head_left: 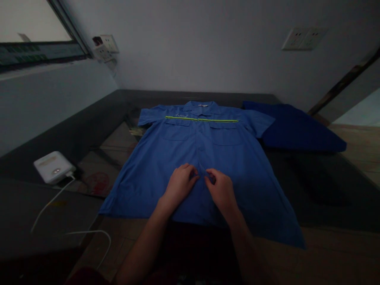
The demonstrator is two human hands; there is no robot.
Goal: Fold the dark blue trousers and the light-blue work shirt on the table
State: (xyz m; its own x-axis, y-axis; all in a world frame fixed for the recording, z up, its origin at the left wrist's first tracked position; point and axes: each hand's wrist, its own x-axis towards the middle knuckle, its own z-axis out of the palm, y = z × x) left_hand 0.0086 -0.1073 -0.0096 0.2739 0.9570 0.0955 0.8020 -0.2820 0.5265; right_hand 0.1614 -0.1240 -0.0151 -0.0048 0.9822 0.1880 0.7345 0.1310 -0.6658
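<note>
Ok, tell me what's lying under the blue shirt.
The blue shirt lies flat on a dark surface, with a floral mat showing at its left edge. Both hands, left and right, pinch its front placket. Anything directly beneath is covered.

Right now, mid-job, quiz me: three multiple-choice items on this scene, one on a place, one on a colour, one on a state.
1. Where is the power bank?
A. left of the shirt
B. on the shirt
C. right of the shirt

2. What colour is the stripe across the shirt's chest?
A. red
B. yellow-green
C. white

3. How does the shirt lie?
A. rolled in a ball
B. hung on a hanger
C. spread flat, front up

Answers:
1 A: the power bank sits off the shirt's left edge, with a white cable plugged in.
2 B: the band above the pockets shows bright yellow-green.
3 C: collar, pockets and placket all face up, with the left hand and right hand pinching the placket at mid-front.
</note>
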